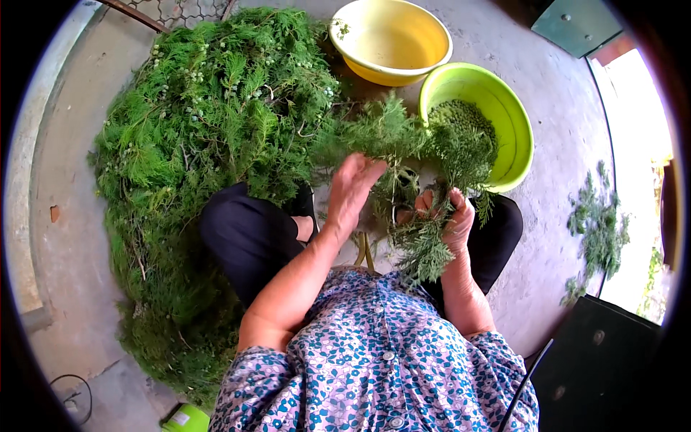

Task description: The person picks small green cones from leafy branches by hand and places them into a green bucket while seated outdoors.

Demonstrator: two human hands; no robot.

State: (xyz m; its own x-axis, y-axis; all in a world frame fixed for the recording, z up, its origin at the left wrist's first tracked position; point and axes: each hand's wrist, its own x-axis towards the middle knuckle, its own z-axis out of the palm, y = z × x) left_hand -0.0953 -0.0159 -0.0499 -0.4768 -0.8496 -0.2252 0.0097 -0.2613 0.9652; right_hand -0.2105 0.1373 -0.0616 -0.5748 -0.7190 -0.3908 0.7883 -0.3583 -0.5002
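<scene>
Round lime-green plastic tub (pixel 517 133) sits past the right hand (pixel 458 222), part-blocked by the feathery green branch (pixel 462 155) that hand grips, long axis pointing tubward. Left hand (pixel 353 189)? Can't tell its hold.

the green basin (pixel 512 137) looks glossy plastic, the floor (pixel 558 201) matt concrete.

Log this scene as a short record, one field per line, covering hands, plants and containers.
Left hand: beside a feathery green conifer branch; grip unclear
Right hand: fingers closed around the branch
Pile: large heap of green conifer cuttings, left of the hands
Near container: round lime-green basin, small round green pieces inside
Far container: round yellow basin, green bits by its left rim
Right-hand floor: loose green sprigs
</scene>
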